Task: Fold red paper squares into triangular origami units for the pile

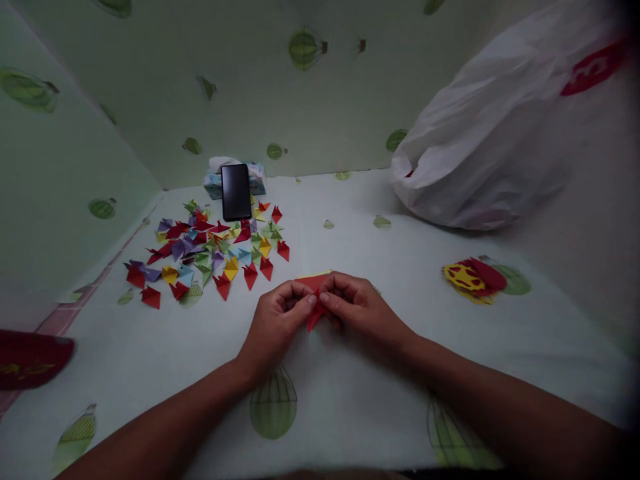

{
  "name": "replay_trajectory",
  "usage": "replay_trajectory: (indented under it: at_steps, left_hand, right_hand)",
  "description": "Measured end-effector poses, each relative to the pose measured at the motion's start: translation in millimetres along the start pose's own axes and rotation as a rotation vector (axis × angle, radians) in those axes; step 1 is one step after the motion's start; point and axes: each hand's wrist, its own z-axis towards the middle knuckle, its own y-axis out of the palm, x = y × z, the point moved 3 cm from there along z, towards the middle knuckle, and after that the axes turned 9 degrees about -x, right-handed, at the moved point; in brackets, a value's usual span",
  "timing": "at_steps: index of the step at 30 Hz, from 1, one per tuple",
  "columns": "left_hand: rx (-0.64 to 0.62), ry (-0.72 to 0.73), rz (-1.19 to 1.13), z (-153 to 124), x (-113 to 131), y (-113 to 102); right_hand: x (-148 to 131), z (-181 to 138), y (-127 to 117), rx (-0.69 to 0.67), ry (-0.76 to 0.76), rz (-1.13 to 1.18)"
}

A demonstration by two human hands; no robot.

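Observation:
A small piece of red origami paper (314,323), partly folded, is pinched between both hands at the centre of the table. My left hand (280,313) grips its left side with thumb and index finger. On the other side, my right hand (357,303) holds it the same way, and the two thumb tips nearly meet. Behind the fingers, more orange-red paper (313,281) with a yellow edge shows. The fingers cover much of the folds. To the left lies a loose pile of folded paper pieces (200,250) in red, yellow, green, blue and purple.
A black phone (235,192) leans on a tissue box (257,178) behind the pile. At right stand a big white plastic bag (470,147) and red and yellow paper cutouts (473,278). A dark red object (35,360) sits at the left edge.

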Motion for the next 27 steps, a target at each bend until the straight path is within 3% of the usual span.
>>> replay_trajectory:
  at_steps: [18,27]
  left_hand:
    - [-0.094,0.030,-0.012,0.1,2.3,1.8]
    - [-0.058,0.015,-0.006,0.5,2.0,1.9]
  right_hand:
    - [-0.9,4.6,-3.4,-0.010,-0.033,0.104]
    - [6.2,4.4,-3.4,-0.084,-0.027,0.206]
